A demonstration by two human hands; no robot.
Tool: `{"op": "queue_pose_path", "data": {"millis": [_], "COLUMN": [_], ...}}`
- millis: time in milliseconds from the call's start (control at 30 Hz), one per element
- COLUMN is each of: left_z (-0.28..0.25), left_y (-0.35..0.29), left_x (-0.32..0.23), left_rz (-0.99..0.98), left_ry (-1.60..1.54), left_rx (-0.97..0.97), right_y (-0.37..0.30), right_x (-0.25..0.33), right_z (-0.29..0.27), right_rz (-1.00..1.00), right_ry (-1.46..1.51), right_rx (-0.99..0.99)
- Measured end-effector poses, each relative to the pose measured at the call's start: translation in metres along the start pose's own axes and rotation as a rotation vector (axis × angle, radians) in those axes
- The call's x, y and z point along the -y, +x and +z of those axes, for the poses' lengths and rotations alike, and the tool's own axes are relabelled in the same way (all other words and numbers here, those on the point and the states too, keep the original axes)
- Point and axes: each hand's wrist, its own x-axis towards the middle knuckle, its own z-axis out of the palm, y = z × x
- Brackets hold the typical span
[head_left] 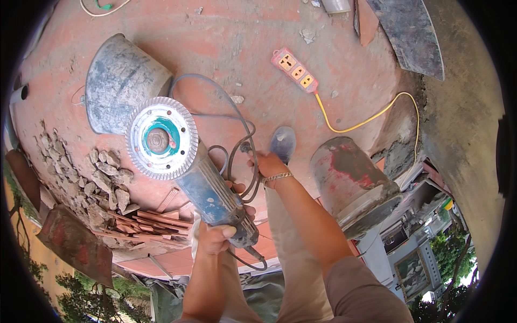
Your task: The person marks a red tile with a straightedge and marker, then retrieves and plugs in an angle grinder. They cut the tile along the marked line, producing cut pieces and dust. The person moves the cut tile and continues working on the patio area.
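Two hands work: our left hand [214, 238] grips the grinder [207, 188] over the floor [215, 32], toward its near edge; our right hand [268, 168] pinches the looped cord [253, 129]. We seem to be sorting cord; next calls for loops clear of the disc [188, 141].

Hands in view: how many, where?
2: left hand gripping the angle grinder's rear body; right hand holding the looped dark cord. No others visible.

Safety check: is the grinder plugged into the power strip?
Unplugged: the power strip shows bare sockets; the right hand holds the cord.
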Motion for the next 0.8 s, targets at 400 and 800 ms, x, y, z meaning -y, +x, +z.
{"op": "queue_pose_path", "data": {"millis": [400,800], "left_z": [-0.004,-0.015], "left_y": [0.000,-0.001], "left_x": [-0.012,-0.017], "left_rz": [0.043,0.046], "left_ry": [-0.070,-0.154], "left_rx": [-0.007,-0.003], "right_y": [0.011,0.005], "right_x": [0.139,0.159], "right_z": [-0.130,-0.116], "right_rz": [-0.756,-0.745], "right_ry": [-1.160,-1.415], "right_rx": [-0.934,-1.008]}}
